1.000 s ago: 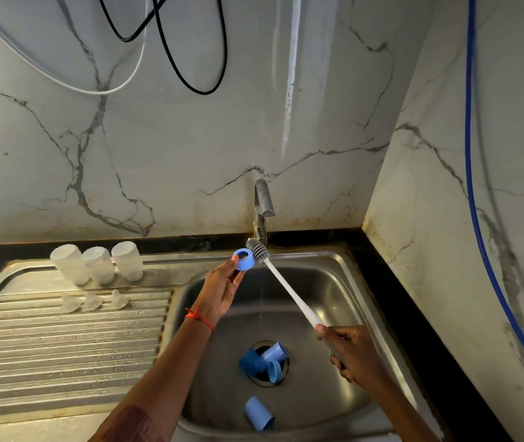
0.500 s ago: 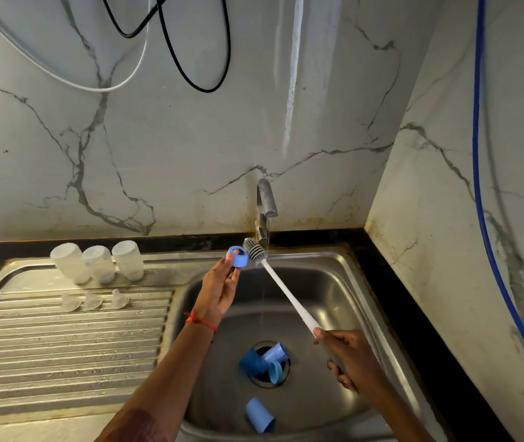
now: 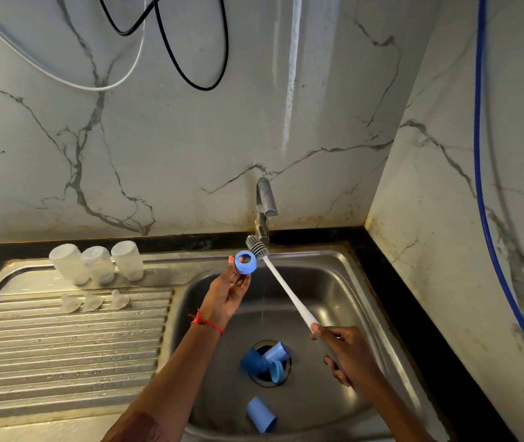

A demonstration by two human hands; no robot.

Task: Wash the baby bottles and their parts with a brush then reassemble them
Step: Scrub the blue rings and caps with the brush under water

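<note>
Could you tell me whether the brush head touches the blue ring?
Cannot tell: in the head view the brush head overlaps the blue ring at its edge; depth is unclear.

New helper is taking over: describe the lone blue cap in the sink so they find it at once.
Start at the steel sink basin right of the ribbed drainboard. Near the basin's front edge lies one blue cap on its side. Unlike the blue caps bunched on the drain, it lies alone.
</note>
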